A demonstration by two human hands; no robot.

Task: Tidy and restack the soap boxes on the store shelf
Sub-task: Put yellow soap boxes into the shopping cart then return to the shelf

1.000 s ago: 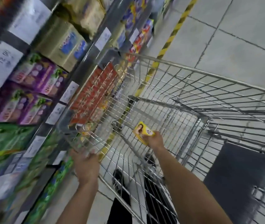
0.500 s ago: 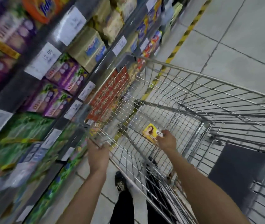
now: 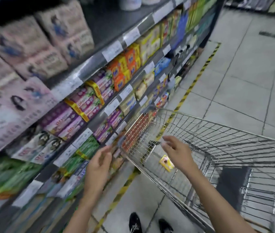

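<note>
A small yellow soap box (image 3: 166, 163) lies on the wire bottom of the shopping cart (image 3: 217, 132). My right hand (image 3: 177, 152) hovers above it over the cart, fingers loose, holding nothing. My left hand (image 3: 99, 163) is raised in front of the shelf edge, fingers relaxed and empty. The store shelf (image 3: 86, 73) runs along the left, packed with purple soap boxes (image 3: 84, 101), green packs (image 3: 86, 150), orange detergent packs (image 3: 125, 69) and pale pink boxes (image 3: 37, 47) on top.
White price labels (image 3: 113, 51) line the shelf rails. A yellow-black floor stripe (image 3: 193, 81) runs along the shelf base. My black shoes (image 3: 135, 222) stand on grey tiles. The cart's dark fold-down flap (image 3: 230, 182) sits at right. Open floor lies beyond the cart.
My right hand let go of the yellow soap box, which now lies in the cart. My left hand came off the cart's rim. The view swung up toward the shelves.
</note>
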